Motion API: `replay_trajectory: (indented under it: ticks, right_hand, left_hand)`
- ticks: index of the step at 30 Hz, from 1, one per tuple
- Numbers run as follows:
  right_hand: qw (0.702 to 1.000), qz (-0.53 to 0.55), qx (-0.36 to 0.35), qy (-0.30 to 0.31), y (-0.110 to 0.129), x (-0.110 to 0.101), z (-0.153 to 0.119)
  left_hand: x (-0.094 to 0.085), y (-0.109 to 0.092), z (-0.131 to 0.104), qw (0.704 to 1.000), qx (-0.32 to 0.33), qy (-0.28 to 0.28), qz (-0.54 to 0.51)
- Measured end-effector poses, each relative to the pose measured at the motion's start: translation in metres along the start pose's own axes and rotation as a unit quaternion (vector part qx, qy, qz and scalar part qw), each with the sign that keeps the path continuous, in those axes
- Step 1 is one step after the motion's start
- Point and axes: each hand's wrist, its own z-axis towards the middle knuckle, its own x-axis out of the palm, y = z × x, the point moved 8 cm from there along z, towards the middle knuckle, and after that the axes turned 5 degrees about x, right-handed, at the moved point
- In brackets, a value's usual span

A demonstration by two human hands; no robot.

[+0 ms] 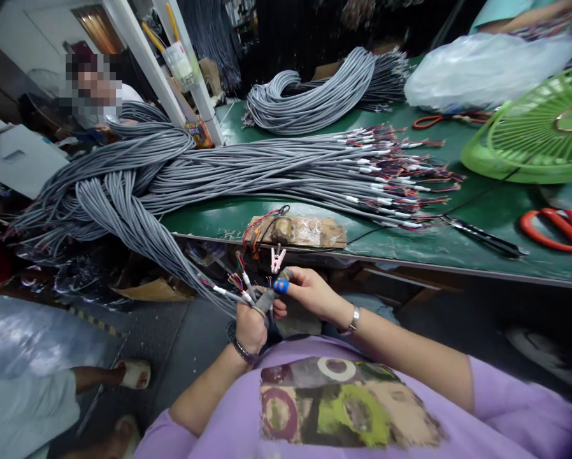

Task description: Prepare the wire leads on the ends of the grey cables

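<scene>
The fingers of the left hand point(250, 328) are closed around a bundle of grey cables point(137, 229), close to its ends, where white sleeves and thin coloured wires stick out. The right hand point(312, 294) is just beside it, thumb and forefinger brought narrowly together at the wire tips; whether they pinch a wire is too small to tell. Blue tape point(281, 286) wraps the right thumb.

Just beyond the right fingers is a pink clip point(277, 260), near a taped wooden block point(314, 232) on the edge of the green counter point(207, 220). From the left fingers, the held bundle runs up and leftward to a heap of cable.

Farther beyond the fingers, a broad row of cables point(267, 162) lies on the counter, its ends showing white sleeves and loose wires; a coil of cable point(314, 105) lies behind it. Off to the right are red-handled scissors point(556, 228) and a green fan point(544, 127).

The work on the wire ends looks partway: sleeves are on many cables, but which ends are finished cannot be told.
</scene>
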Motion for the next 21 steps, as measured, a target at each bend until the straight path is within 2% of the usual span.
replay_trajectory:
  ticks: [4, 7, 11, 16, 21]
  right_hand:
    - [0.990, -0.057, -0.012, -0.126, -0.004, -0.034, -0.002]
    - [0.989, -0.034, 0.008, -0.145, -0.010, -0.044, -0.004]
    - [0.994, 0.000, 0.050, -0.098, -0.014, -0.027, -0.003]
    - [0.999, 0.032, 0.011, 0.031, -0.005, 0.007, 0.000]
    - [0.996, 0.037, 0.032, 0.074, -0.012, 0.004, -0.003]
  left_hand:
    - [-0.008, -0.006, 0.004, 0.998, -0.012, -0.049, -0.045]
    - [-0.010, -0.009, 0.004, 0.996, -0.017, -0.057, -0.061]
    - [-0.007, -0.006, 0.001, 0.998, -0.020, -0.051, -0.045]
    - [-0.001, 0.001, 0.000, 0.999, -0.021, -0.010, -0.023]
    - [0.005, 0.006, -0.001, 0.994, -0.079, 0.071, -0.031]
